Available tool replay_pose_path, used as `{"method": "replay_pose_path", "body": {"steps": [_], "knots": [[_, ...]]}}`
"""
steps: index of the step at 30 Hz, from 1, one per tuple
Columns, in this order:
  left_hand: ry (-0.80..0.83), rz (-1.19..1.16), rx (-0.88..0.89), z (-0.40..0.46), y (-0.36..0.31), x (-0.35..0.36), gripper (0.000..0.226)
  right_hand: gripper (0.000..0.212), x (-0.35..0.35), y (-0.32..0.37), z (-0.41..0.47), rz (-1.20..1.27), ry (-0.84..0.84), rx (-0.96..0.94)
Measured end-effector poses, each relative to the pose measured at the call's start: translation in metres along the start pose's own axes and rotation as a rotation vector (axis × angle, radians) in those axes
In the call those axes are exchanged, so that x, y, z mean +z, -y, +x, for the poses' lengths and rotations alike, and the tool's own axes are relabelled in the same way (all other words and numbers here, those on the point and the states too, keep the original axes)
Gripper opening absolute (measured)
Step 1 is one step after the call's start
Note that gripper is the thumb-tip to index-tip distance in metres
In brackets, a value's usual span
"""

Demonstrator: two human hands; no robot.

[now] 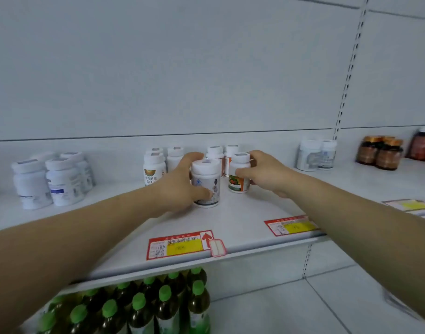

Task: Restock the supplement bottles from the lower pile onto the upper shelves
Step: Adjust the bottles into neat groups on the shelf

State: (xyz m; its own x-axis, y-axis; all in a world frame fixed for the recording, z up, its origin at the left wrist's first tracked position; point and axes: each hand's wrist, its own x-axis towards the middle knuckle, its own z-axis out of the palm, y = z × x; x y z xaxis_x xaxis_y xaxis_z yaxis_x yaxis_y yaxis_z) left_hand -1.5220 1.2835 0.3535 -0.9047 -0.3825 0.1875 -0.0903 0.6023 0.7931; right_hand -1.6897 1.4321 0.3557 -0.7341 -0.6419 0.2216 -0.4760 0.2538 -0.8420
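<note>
Supplement bottles (206, 183) upright, hands (180, 186) gripping

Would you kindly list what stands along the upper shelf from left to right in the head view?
White bottles → gold-label bottle → left hand on a grey-label bottle → right hand on an orange-label bottle → two white bottles → brown jars.

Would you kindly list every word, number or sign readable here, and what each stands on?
Red upward arrow, no words: red price tag on the shelf edge.
Its other print: blurred.
Second price tag: blurred.
Gold-label bottle: characters too blurred.
Held bottles: labels unreadable.
</note>
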Motion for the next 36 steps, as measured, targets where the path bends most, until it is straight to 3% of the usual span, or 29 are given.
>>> {"method": "replay_pose_path", "body": {"steps": [7,12,20,24,28,32,36], "knots": [[-0.133,0.06,-0.13,0.008,-0.02,0.025,0.08,0.034,-0.011,-0.013,0.028,-0.099,0.104,-0.189],[-0.202,0.051,-0.206,0.0,-0.029,0.03,0.082,0.057,-0.007,-0.01,0.035,-0.161,0.119,-0.254],[-0.229,0.038,-0.242,-0.015,-0.032,0.025,0.082,0.048,0.013,0.0,0.04,-0.261,0.138,-0.324],[-0.235,0.032,-0.214,-0.016,-0.031,0.027,0.09,0.053,0.019,0.001,0.039,-0.306,0.099,-0.303],[-0.208,0.068,-0.176,-0.016,-0.03,0.028,0.081,0.062,0.012,0.001,0.027,-0.351,0.075,-0.287],[-0.177,0.056,-0.113,-0.006,-0.046,0.04,0.078,0.052,-0.03,-0.02,0.008,-0.537,0.08,-0.257],[-0.082,0.026,-0.055,0.01,-0.08,0.077,0.077,0.057,-0.093,-0.057,-0.011,-0.679,0.126,-0.09]]}}
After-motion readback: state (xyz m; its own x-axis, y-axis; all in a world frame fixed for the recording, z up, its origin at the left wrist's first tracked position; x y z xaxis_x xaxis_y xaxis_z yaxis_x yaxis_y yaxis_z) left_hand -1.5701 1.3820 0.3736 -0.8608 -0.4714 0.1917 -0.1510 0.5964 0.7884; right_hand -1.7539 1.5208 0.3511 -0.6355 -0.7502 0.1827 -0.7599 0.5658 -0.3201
